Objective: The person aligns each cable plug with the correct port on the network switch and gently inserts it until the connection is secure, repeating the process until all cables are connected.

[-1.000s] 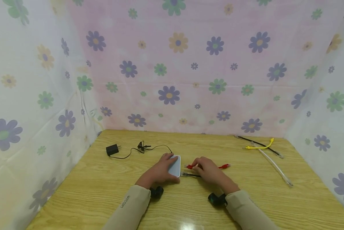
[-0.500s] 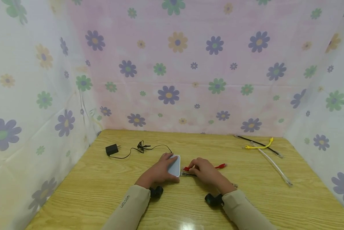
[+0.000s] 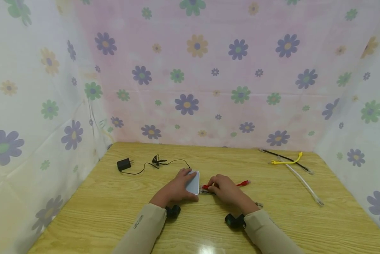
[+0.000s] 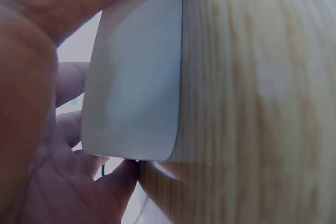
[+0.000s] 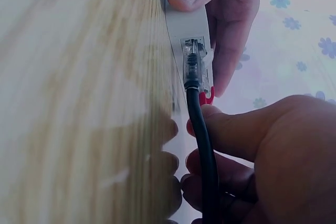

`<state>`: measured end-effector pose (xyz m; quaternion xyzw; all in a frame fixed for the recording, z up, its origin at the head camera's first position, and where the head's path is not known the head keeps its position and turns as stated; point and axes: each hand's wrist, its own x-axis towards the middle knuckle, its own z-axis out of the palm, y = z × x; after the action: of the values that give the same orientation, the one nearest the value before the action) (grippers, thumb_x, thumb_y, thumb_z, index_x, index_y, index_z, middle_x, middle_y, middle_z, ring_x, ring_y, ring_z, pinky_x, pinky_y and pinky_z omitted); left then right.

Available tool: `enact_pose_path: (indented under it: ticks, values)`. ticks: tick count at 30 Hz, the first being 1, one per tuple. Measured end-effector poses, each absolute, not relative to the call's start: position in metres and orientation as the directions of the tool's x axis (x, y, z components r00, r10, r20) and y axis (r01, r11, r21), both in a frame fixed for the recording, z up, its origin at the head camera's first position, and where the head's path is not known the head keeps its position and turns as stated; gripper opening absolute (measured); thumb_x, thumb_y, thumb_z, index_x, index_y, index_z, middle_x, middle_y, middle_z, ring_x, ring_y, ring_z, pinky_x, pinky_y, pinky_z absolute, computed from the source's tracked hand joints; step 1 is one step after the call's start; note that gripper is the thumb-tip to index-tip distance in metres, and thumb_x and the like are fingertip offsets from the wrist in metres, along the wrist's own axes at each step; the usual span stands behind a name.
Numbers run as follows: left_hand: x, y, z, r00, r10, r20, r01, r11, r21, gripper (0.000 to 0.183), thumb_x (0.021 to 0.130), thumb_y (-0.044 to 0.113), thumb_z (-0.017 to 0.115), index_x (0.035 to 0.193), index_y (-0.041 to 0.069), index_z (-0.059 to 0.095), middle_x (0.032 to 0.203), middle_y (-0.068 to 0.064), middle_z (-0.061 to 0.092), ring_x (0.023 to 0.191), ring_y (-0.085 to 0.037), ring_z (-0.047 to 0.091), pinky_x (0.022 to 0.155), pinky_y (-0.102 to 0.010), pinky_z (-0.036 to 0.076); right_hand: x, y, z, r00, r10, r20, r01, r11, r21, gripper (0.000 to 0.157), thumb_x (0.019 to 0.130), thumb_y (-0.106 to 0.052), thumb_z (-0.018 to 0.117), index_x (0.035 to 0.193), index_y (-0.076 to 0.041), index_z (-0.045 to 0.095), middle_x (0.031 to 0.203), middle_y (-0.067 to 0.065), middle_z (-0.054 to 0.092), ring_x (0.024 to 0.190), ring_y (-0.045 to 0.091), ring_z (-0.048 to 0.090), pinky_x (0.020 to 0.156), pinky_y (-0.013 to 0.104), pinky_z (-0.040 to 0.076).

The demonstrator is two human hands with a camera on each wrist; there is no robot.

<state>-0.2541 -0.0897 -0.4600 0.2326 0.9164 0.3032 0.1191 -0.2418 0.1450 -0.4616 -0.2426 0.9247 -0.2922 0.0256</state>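
A small white network box lies on the table, and my left hand grips it by its edges. In the left wrist view, thumb and fingers straddle the white casing. My right hand pinches a red Ethernet cable close to its plug, at the box's right side. A black Ethernet cable has its clear plug in a port there, in the right wrist view. The red cable's boot shows just behind it; whether its plug is inside a port is hidden.
A black power adapter lies at the left, its thin cord running to the box's far side. Yellow, black and white cables lie at the far right. Flowered cloth encloses the table's back and sides.
My right hand has shifted left, bringing the red cable's plug up to the box. The black cable's far end has come into view beside my right wrist. My left hand keeps its hold.
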Motion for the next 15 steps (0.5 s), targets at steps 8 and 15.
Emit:
enact_pose_path:
  ticks: [8,15]
  values:
    - [-0.2552,-0.09,-0.4607,-0.863,0.499,-0.071,0.359,0.707,0.609,0.096,0.076,0.046,0.081,0.154,0.02,0.031,0.162,-0.009,0.016,0.149,-0.035,0.012,0.096,-0.049,0.043,-0.2432,0.143,-0.4616,-0.879,-0.469,0.088,-0.438,0.72,-0.539,0.009,0.096,-0.018,0.061,0.098,-0.016,0.069,0.084,-0.003,0.056,0.074,0.009,0.052,0.068,0.029,0.045]
    - [-0.2547,-0.0897,-0.4607,-0.863,0.499,-0.074,0.359,0.71,0.606,0.096,0.076,0.046,0.08,0.154,0.02,0.03,0.162,-0.01,0.016,0.148,-0.036,0.014,0.096,-0.049,0.043,-0.2436,0.1425,-0.4614,-0.884,-0.462,0.077,-0.425,0.723,-0.544,0.009,0.096,-0.018,0.061,0.098,-0.016,0.069,0.085,-0.003,0.056,0.074,0.01,0.052,0.068,0.029,0.044]
